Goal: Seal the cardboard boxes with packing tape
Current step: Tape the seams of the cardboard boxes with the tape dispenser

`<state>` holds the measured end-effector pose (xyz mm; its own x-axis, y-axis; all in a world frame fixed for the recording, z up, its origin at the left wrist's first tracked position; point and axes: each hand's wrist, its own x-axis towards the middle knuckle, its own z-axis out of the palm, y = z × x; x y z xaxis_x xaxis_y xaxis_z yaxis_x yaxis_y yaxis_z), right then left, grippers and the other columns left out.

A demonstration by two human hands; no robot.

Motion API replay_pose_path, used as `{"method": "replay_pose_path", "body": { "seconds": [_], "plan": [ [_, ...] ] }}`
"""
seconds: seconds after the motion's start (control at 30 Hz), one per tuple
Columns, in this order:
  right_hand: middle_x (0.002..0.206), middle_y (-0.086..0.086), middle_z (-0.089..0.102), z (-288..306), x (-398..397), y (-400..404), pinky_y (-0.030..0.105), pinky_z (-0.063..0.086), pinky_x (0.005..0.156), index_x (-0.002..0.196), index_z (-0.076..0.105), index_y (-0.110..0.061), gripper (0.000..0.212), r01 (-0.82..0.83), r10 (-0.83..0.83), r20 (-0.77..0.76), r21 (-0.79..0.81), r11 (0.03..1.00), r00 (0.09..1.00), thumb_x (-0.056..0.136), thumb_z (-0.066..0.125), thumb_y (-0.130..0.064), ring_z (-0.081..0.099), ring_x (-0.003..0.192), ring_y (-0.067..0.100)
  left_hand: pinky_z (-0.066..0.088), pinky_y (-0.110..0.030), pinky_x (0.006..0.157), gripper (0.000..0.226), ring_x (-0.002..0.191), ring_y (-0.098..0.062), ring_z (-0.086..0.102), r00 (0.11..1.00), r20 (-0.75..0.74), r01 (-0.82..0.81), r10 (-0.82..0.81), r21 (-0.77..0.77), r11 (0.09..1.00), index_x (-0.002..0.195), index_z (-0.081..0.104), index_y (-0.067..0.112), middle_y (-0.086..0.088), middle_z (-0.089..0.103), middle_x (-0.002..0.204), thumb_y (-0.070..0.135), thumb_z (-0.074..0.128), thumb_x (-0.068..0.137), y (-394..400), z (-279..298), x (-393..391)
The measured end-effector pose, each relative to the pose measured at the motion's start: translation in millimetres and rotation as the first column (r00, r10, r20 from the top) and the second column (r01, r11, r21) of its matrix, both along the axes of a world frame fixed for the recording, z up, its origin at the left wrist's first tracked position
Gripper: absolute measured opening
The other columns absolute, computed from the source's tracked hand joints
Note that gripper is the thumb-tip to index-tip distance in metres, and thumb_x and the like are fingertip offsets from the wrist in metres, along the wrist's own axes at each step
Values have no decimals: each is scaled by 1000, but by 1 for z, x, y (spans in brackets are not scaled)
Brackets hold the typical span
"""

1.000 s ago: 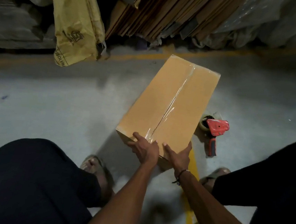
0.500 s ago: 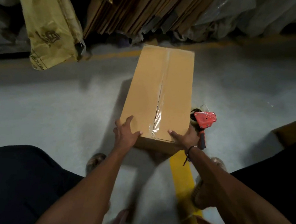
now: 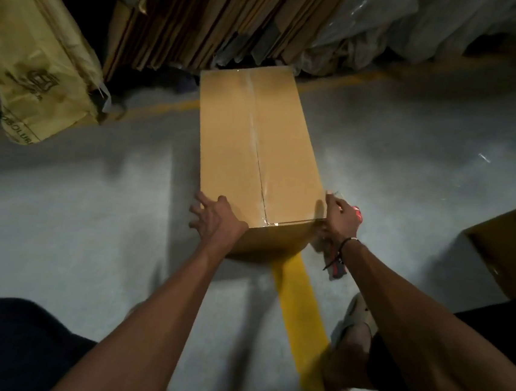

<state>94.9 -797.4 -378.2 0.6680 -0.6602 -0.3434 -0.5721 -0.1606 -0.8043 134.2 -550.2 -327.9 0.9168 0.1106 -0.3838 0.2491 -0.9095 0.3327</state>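
Head view: box [image 3: 254, 151] long axis runs straight away from person.
L hand [image 3: 216, 219]: fingers spread, pressing near-left corner.
R hand [image 3: 338, 217]: flat on near-right edge, nearer tape gun [image 3: 336, 266].

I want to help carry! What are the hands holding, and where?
Both hold the tan taped cardboard box at its near end: left hand on the near left corner, right hand on the near right corner.
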Motion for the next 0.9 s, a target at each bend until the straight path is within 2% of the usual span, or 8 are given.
{"method": "replay_pose_path", "body": {
  "seconds": [0.03,0.1,0.17,0.23,0.4,0.5,0.7,0.9],
  "plan": [
    [121,14,72,-3,-4,-7,44,53,99,116,74,-16,48,58,-58,-7,-12,998,998,103,49,-55,66,109,35,40,-58,107,65,137,-45,32,998,54,33,-34,13,999,139,52,14,-18,19,154,27,78,81,-8,1,4],
    [129,22,66,-19,-16,-23,44,48,102,124,69,-10,52,123,-126,-120,-35,992,985,106,44,-51,60,119,42,44,-53,107,58,135,-39,41,978,163,143,-130,-72,987,140,53,17,-13,29,152,30,71,86,-27,-5,11],
    [134,26,62,-44,-27,-39,42,43,104,131,64,-4,60,139,-137,-243,-8,990,960,106,42,-54,55,126,44,49,-50,103,48,126,-31,55,947,233,273,-222,-219,937,138,56,25,-7,44,139,39,64,92,-50,-15,14],
    [129,27,64,-71,-34,-53,41,43,101,122,67,-1,70,129,-114,-314,29,991,942,104,38,-62,57,123,44,51,-48,100,44,120,-25,62,911,278,383,-304,-298,874,136,56,32,-2,50,128,45,61,94,-77,-30,14],
    [134,27,62,-134,-35,-68,40,42,103,126,64,-1,78,114,-71,-419,78,990,905,101,36,-69,55,127,43,35,-38,89,49,113,-20,49,776,385,594,-499,-182,784,143,53,39,4,47,116,56,56,97,-127,-58,5],
    [137,25,60,-157,-25,-69,44,40,105,129,61,-4,83,126,-79,-481,66,990,873,98,31,-75,53,130,43,26,-34,84,51,110,-18,45,732,436,621,-524,-110,776,141,56,41,6,45,113,58,54,94,-134,-71,3],
    [138,22,57,-179,-3,-63,55,33,112,135,56,-11,102,163,-83,-564,93,982,822,86,14,-91,50,130,41,32,-37,85,51,108,-13,47,754,426,599,-499,-136,789,139,57,45,9,46,112,63,55,92,-129,-80,7],
    [133,19,62,-121,3,-66,49,25,108,124,67,-9,91,119,-124,-611,-48,992,782,95,18,-80,51,127,38,36,-39,87,49,111,-16,45,738,353,647,-575,-133,750,142,52,44,7,45,115,62,52,97,-127,-68,10]
  ]
}}
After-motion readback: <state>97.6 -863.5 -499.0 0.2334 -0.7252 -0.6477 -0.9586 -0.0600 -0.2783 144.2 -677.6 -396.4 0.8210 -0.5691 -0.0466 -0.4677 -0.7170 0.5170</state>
